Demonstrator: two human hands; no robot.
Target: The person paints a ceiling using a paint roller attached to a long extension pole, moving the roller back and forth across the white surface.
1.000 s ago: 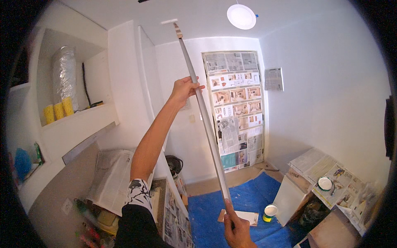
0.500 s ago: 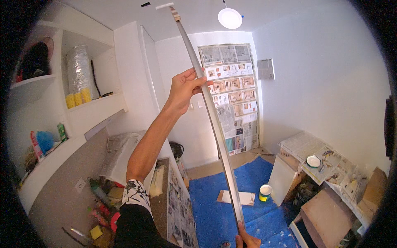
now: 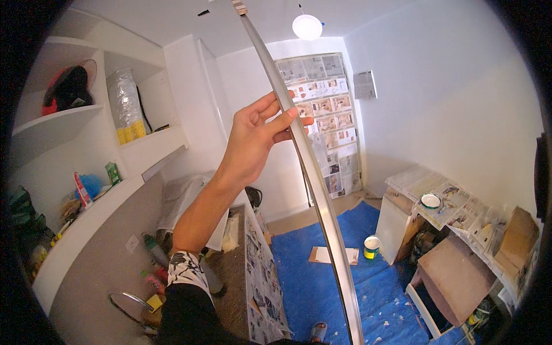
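Observation:
My left hand reaches up in the middle of the view, its thumb and fingers closed round a long, silvery metal pole. The pole slants from the ceiling at the top down past the lower edge. A striped, wood-coloured piece sits at its upper end, close to the ceiling; what lies beyond that is mostly cut off. My right hand is out of view, as is the pole's lower end.
Blue sheeting covers the floor, with an open paint can and a white board on it. At right, a newspaper-covered surface holds a round lid or tub. Shelves stand at left; a ceiling lamp hangs above.
The pole and my left hand have shifted slightly right in view, and the pole's white tip has slid mostly past the top edge. My right hand, on its lower end before, has left the view.

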